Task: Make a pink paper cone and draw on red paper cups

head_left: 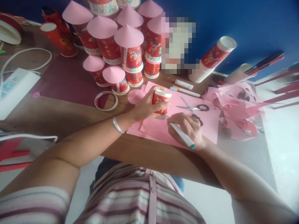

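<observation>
My left hand (149, 105) is wrapped round a small red paper cup (161, 101) with a white rim and printed figures. In my right hand (185, 129) is a white marker with a green end (182, 135), gripped like a pen. Its tip points at the pale band along the cup's lower edge; whether it touches I cannot tell. Pink paper sheets (154, 129) lie beneath both hands. Open scissors with black handles (191, 108) rest on the paper, just beyond my right hand, which partly covers one handle.
Red cups with pink paper cones (129, 37) stand stacked behind my left hand. A tape ring (106, 101), a glue stick (184, 84) and another marker (187, 91) lie nearby. Pink scraps (238, 105) heap at right, below stacked cups (212, 59). A power strip (18, 90) is at left.
</observation>
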Demonstrator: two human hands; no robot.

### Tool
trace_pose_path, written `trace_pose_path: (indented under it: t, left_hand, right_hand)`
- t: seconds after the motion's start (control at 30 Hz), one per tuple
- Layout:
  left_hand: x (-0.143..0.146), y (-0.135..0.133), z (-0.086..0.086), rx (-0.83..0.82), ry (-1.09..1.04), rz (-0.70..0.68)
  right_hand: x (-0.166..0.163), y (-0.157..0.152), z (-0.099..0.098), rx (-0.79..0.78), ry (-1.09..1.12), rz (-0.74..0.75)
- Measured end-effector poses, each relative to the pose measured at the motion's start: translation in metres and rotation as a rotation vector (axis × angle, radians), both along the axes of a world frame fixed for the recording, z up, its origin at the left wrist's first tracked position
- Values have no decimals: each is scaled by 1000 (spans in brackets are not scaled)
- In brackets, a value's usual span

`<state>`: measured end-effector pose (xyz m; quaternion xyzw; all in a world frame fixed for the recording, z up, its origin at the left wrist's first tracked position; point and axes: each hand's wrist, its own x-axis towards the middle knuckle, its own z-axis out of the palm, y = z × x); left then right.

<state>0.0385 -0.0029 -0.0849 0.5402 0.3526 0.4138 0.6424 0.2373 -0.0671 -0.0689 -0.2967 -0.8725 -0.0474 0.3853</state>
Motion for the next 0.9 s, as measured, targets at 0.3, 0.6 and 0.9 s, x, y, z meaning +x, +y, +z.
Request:
trace_pose_path:
  t: [0.3, 0.6, 0.9]
  left_hand:
    - [0, 3, -1, 54, -3, 34]
    - [-1, 2, 1, 57, 13, 28]
    - [0, 2, 1, 59, 2, 19]
  right_hand:
    - [-2, -1, 2, -9, -4, 13]
    - [-3, -3, 3, -14, 0, 22]
    - [-3, -4, 1, -23, -4, 14]
